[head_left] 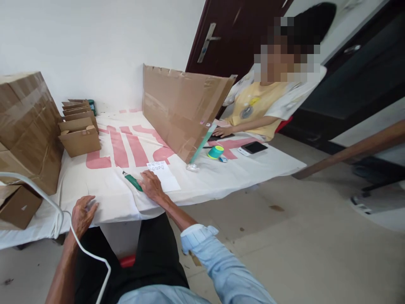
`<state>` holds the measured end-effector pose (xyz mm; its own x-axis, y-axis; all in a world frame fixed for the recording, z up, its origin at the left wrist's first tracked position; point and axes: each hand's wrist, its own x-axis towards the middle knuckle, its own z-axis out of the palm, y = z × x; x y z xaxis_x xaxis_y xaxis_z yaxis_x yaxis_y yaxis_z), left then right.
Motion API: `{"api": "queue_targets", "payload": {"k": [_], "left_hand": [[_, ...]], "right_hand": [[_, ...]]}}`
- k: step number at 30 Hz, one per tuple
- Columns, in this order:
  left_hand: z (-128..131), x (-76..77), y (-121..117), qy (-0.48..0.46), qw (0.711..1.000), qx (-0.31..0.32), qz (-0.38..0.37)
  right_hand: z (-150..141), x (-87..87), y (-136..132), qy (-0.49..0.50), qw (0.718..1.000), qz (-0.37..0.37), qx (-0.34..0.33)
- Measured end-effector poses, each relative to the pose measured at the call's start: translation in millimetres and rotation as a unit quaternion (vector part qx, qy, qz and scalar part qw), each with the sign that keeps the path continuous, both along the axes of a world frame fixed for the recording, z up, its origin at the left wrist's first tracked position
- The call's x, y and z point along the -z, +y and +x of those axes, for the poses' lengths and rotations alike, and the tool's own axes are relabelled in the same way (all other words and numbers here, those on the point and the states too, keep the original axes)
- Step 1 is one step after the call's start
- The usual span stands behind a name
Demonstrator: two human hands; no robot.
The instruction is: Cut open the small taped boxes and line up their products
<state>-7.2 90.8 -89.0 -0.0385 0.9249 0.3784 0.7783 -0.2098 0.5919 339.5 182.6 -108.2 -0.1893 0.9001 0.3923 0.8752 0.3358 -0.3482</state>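
My left hand (82, 214) rests at the front edge of the cloth-covered table (117, 202), its fingers loosely apart and holding nothing. Farther right, my right hand (152, 185) lies with fingers spread over the left side of a white sheet of paper (169, 181) that has small markings along its top. Just left of its fingertips is a green-handled tool (133, 181) with a narrow dark tip; whether the fingers touch the handle I cannot tell. A white cable (85, 249) runs past my left wrist.
A large carton (28, 122) and small open boxes (79, 137) stand at left. A cardboard panel (186, 109) stands upright mid-table. Beyond it, a seated person (262, 105) has a hand on the table near a yellow-green round item (215, 152) and a phone (255, 147).
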Motion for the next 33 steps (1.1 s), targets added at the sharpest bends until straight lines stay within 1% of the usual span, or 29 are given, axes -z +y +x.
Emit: {"api": "queue_targets", "payload": {"k": [3,6,11,14,16,18,20,23,25,28,31,33], "left_hand": [[-4.2,6.8,-11.9,-0.007,1.000,-0.012,0.011],[-4.3,13.3,-17.7,-0.021,1.000,-0.010,0.010],[2.6,16.4,-26.0,-0.052,0.998,-0.025,0.014],[8.5,16.0,-41.7,-0.070,0.997,-0.018,0.007],[11.9,17.4,-51.9,-0.064,0.997,-0.038,0.005],[14.2,19.4,-59.7,-0.061,0.996,-0.060,0.003],[16.3,20.6,-66.0,-0.062,0.995,-0.077,0.001],[18.8,20.2,-73.5,-0.067,0.994,-0.085,-0.001],[18.7,19.1,-77.3,-0.071,0.994,-0.087,0.000],[14.1,14.9,-82.7,-0.069,0.992,-0.104,0.023],[1.8,1.3,-89.8,-0.039,0.981,-0.169,0.085],[-13.2,-15.5,-95.0,0.003,0.963,-0.232,0.137]], "right_hand": [[21.9,10.0,-7.9,-0.004,0.998,-0.007,0.066],[39.0,19.6,-14.2,-0.029,0.995,-0.034,0.084],[48.3,33.9,-18.2,-0.036,0.998,0.003,0.057],[53.0,50.6,-22.5,-0.023,0.998,0.034,0.041],[56.5,63.3,-21.7,-0.005,0.997,0.069,0.042],[56.1,71.7,-19.0,0.016,0.994,0.103,0.033],[48.9,73.1,-18.9,0.037,0.992,0.122,-0.006],[28.5,67.2,-24.5,0.055,0.988,0.130,-0.059],[14.3,64.4,-28.1,0.060,0.987,0.128,-0.072],[1.5,67.1,-30.6,0.055,0.989,0.118,-0.070],[-0.4,73.6,-31.4,0.039,0.991,0.113,-0.064],[0.5,76.7,-31.5,0.039,0.990,0.114,-0.068]]}}
